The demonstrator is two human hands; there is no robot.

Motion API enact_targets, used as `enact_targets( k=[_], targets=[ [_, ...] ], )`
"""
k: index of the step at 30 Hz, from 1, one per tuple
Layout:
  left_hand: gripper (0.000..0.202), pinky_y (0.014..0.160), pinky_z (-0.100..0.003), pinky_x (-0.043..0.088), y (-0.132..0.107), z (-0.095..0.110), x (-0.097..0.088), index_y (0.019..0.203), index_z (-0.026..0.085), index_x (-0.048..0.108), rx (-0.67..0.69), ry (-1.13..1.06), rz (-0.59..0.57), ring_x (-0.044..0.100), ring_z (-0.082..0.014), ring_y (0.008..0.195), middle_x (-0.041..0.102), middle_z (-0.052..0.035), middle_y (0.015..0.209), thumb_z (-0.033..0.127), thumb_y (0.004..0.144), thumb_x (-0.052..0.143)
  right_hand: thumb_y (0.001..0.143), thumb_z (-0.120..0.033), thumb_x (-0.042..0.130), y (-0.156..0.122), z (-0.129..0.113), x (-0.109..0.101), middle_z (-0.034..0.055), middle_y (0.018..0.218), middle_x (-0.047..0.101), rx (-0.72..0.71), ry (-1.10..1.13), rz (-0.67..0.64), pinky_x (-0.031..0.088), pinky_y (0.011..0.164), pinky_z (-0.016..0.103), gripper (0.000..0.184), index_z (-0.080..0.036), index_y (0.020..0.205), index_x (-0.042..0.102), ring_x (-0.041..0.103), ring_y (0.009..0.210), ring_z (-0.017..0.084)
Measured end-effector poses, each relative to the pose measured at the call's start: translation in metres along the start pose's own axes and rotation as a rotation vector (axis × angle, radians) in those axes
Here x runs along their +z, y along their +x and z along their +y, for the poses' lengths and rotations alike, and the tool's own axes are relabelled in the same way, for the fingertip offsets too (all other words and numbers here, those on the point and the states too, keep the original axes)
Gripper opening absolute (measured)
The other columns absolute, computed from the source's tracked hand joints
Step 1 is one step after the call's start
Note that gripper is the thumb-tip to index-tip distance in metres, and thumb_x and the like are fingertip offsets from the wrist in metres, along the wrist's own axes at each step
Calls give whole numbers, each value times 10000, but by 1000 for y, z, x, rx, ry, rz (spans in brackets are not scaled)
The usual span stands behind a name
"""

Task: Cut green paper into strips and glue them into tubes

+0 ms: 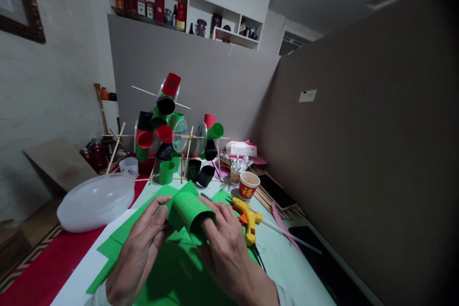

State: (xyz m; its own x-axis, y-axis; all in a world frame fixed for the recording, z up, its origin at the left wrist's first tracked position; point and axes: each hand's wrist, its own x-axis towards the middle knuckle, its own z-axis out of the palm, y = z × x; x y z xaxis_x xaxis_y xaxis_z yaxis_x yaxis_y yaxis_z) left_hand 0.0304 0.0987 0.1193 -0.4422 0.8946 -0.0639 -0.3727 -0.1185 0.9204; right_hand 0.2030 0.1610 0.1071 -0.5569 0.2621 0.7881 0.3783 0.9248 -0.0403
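My left hand (138,253) and my right hand (225,248) hold between them a sheet of green paper rolled into a tube (190,210). Left fingers pinch its near left edge. Right fingers wrap over the tube's open right end, one finger tucked inside it. Flat green paper sheets (161,272) lie beneath both hands. A yellow glue gun (249,220) lies just right of my right hand.
A structure of red, green and black paper cups on wooden sticks (172,138) stands behind. A clear plastic lid (95,201) lies left, a red paper cup (248,185) right. Bundled sticks (276,201) and a brown partition wall (358,153) are on the right.
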Motion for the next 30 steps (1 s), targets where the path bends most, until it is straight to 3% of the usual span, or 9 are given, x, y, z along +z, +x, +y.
enact_targets(
  k=[4, 7, 11, 13, 15, 17, 20, 25, 30],
  targets=[
    [871, 830, -258, 563, -2, -2, 3, 1310, 270, 591, -12, -11, -50, 677, -258, 1149, 753, -39, 1180, 663, 610, 929, 717, -29, 527, -1, -2, 0, 179, 1380, 666, -12, -33, -19, 517, 901, 501, 456, -180, 1144, 576, 611, 1083, 337],
    [866, 937, -305, 563, -2, -3, 2, 1384, 296, 577, 7, -1, -79, 648, -296, 1264, 749, -48, 1279, 659, 666, 897, 772, -55, 549, -1, -4, 0, 179, 1382, 669, -14, -55, -28, 507, 898, 496, 398, -179, 1149, 589, 617, 1074, 332],
    [742, 1171, -283, 413, 0, -7, -4, 1473, 434, 554, 85, 73, -139, 438, -264, 1513, 597, 67, 1559, 633, 802, 801, 826, -120, 602, -1, -5, 0, 168, 1259, 716, 14, -107, -57, 502, 869, 485, 187, -189, 999, 603, 627, 1006, 318],
    [830, 1211, -317, 385, 0, -11, -6, 1521, 470, 502, 148, 129, -163, 374, -307, 1554, 547, 98, 1607, 673, 774, 801, 821, -118, 618, 0, -6, 0, 143, 1133, 738, 34, -141, -62, 497, 829, 465, 146, -194, 944, 597, 626, 931, 296],
    [1015, 1172, -410, 461, -2, -15, -7, 1576, 456, 426, 208, 159, -195, 431, -390, 1512, 594, 39, 1569, 730, 688, 836, 824, -119, 630, 1, -7, 0, 113, 1021, 737, 45, -158, -69, 490, 813, 454, 132, -198, 923, 594, 620, 872, 277],
    [1092, 1146, -449, 492, -4, -17, -6, 1594, 426, 402, 267, 179, -229, 494, -410, 1466, 637, -19, 1521, 737, 652, 861, 842, -146, 642, 2, -8, 1, 91, 937, 722, 47, -167, -75, 483, 796, 451, 97, -201, 904, 591, 613, 829, 267],
    [972, 1171, -399, 468, -7, -17, -4, 1551, 400, 473, 301, 254, -218, 523, -365, 1455, 649, -27, 1509, 671, 705, 866, 872, -194, 651, 2, -10, 1, 74, 869, 700, 50, -187, -101, 469, 754, 443, 62, -201, 890, 592, 603, 785, 263],
    [737, 1035, -329, 567, -9, -12, -4, 1422, 331, 595, 234, 339, -207, 518, -361, 1462, 698, -35, 1446, 587, 775, 837, 921, -288, 683, 2, -12, 1, 69, 856, 695, 63, -207, -155, 467, 763, 441, 120, -207, 913, 595, 611, 789, 268],
    [734, 1024, -289, 536, -6, -14, -4, 1421, 314, 579, 223, 402, -199, 592, -316, 1364, 662, -35, 1461, 632, 796, 795, 941, -331, 695, 2, -11, 4, 65, 838, 695, 72, -214, -189, 477, 792, 458, 156, -212, 919, 595, 623, 786, 271]
  ],
)
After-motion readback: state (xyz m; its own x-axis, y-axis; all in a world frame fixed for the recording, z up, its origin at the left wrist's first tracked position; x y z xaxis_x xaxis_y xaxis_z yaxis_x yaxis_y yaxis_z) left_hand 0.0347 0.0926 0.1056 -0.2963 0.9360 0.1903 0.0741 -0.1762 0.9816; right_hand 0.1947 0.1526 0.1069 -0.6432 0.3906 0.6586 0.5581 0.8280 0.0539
